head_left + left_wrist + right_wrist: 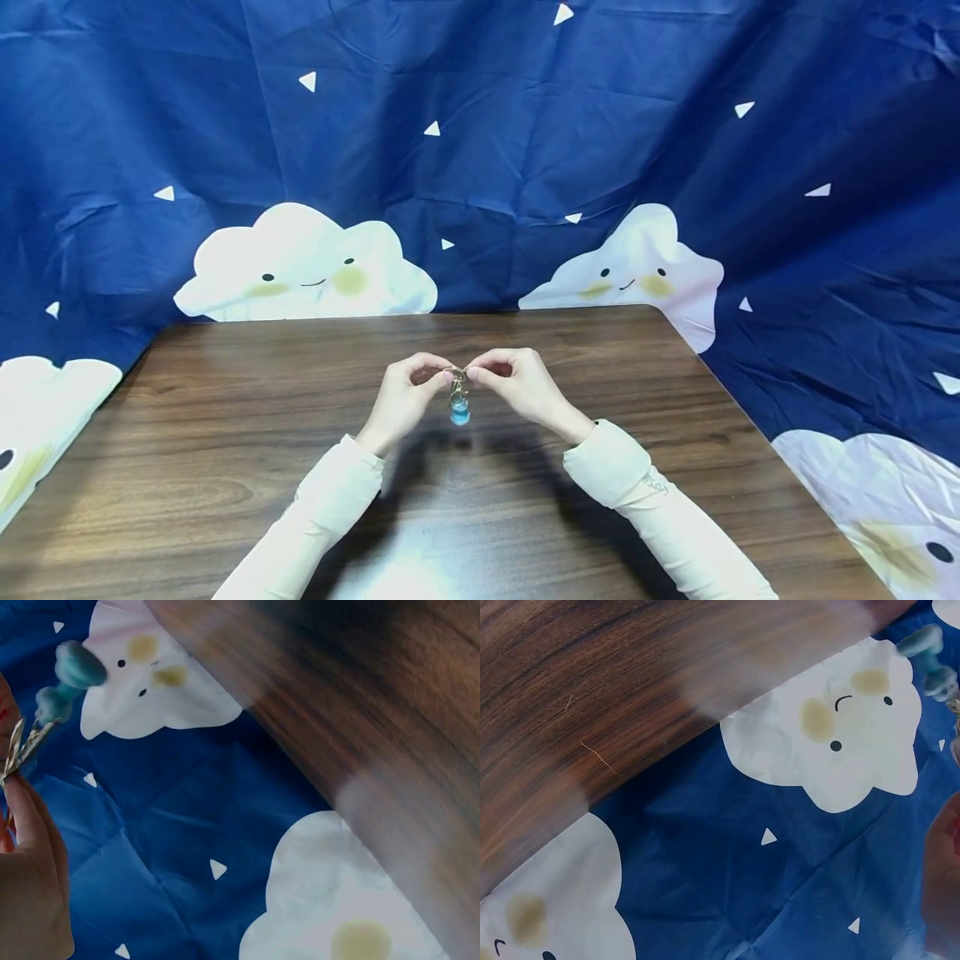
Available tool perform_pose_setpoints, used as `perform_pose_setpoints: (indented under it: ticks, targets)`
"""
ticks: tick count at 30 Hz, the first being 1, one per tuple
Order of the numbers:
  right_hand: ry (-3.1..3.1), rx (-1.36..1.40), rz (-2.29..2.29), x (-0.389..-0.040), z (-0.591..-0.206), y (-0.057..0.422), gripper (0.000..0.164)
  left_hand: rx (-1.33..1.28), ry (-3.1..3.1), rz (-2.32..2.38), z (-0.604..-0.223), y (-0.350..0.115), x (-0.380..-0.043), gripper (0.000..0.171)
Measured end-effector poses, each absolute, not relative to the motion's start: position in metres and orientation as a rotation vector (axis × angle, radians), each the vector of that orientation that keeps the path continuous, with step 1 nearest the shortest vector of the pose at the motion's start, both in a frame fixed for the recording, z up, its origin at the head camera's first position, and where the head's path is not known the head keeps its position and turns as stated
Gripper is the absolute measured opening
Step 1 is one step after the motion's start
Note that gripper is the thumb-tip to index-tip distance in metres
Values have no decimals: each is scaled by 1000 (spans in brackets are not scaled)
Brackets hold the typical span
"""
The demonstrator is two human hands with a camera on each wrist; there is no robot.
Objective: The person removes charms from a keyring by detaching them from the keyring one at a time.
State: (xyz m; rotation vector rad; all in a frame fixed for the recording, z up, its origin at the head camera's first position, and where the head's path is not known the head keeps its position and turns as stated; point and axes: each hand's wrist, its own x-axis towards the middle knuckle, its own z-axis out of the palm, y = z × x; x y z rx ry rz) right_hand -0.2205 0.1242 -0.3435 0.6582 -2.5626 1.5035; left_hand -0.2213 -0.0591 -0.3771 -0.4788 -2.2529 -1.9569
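A keychain with a blue, translucent-looking charm [460, 411] hangs over the middle of the table from gold-coloured metal parts [457, 386]. From the left, my left hand [399, 400] pinches the metal top between thumb and forefinger. My right hand [529, 389] pinches the same top from the other side, its fingertips close to the left ones. In the left wrist view the blurred charm [79, 667] dangles beyond the gold links [26, 746] at the fingers. Only the charm's end [930, 656] and an edge of the hand [942, 889] show in the right wrist view.
Beneath the hands lies a dark brown wooden table [247, 467] with a bright light reflection at its near side. Behind it and along its sides hangs a blue cloth [480, 167] printed with white clouds [307, 258] and small triangles.
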Motion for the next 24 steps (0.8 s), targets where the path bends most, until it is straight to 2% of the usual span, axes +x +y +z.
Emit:
perform_pose_setpoints:
  ticks: [11,24]
  targets:
    - [-2596,684,1495,-218,-345,124,16,-676,-2285,-1496,-369,-57,-215,8]
    - [-2549,769,1532,-218,-344,126,14,-534,-2169,-1677,-372,-58,-215,11]
